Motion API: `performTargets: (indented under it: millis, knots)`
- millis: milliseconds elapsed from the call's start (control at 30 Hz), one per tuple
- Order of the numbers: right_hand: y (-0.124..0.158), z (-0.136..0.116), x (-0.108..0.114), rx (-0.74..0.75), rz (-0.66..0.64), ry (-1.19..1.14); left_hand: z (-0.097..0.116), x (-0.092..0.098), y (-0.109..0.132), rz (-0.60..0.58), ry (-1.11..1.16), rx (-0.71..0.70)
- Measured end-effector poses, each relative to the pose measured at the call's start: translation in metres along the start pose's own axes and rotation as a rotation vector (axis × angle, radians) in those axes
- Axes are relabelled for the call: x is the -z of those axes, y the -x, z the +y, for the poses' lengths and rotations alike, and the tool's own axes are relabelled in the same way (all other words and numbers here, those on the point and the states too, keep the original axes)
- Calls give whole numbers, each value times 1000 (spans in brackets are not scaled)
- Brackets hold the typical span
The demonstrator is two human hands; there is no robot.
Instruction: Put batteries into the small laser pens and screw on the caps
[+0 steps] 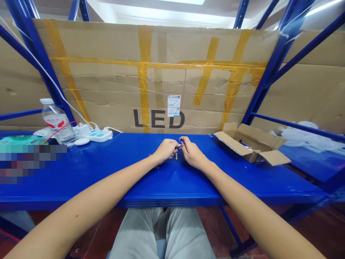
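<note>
My left hand (166, 150) and my right hand (192, 154) meet over the middle of the blue table. Between their pinched fingertips is a small shiny metal piece (178, 146), too small to name; both hands appear closed on it. A red and purple glint shows at the right fingertips. Just below the fingers is a short row of small bead-like metal parts (176, 156); whether it hangs from the piece or lies on the table I cannot tell. Small dark parts (157, 167) lie beside my left wrist, partly hidden by it.
An open cardboard box (249, 144) with small items inside stands at the right. To the left are a plastic bottle (58, 124), a white power strip (99, 135) with cables and a green packet (24, 140). A large cardboard panel (113, 90) closes off the table's back.
</note>
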State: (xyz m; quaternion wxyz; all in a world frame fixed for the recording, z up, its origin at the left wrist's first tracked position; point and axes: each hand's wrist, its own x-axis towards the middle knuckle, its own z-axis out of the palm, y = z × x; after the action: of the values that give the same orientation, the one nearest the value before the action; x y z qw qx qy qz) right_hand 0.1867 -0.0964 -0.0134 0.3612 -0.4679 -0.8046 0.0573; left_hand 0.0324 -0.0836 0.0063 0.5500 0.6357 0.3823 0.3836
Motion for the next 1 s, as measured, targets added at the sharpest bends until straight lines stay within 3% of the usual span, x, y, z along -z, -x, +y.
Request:
performTargets:
  millis: [733,1000]
  knots:
    - [1,-3,-6,-34,45,-43,-2,-2,-3,4,18,7]
    - [3,-6,-2,-46,-36,-28,4,2,-2,43,-11,-2]
